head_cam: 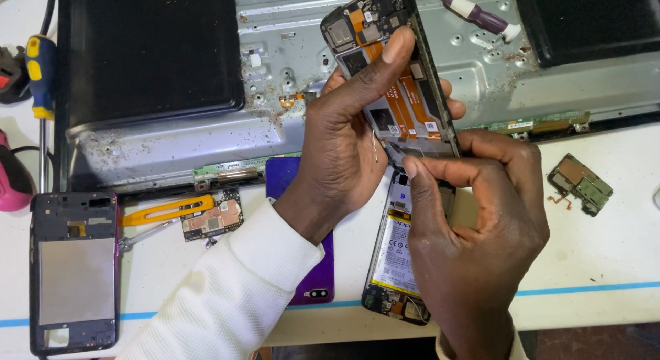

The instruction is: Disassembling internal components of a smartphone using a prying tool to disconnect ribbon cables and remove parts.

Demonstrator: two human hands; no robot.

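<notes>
My left hand (347, 136) grips an opened phone (402, 92) with its back off, held tilted above the table, thumb pressed on its orange flex cables and circuit board. My right hand (474, 215) is closed on a thin metal tool (395, 152), its tip touching the phone's lower part. Below my hands lies a second opened phone (395, 264) with its battery showing. A purple back cover (316, 277) lies under my left wrist.
A large grey metal panel (275, 92) with black sections fills the back. A phone frame (72, 270) lies at the left, with an orange pry tool (165, 210) and a circuit board (213, 220) nearby. Another board (581, 184) sits right. Screwdrivers (41, 78), (481, 17) rest at the edges.
</notes>
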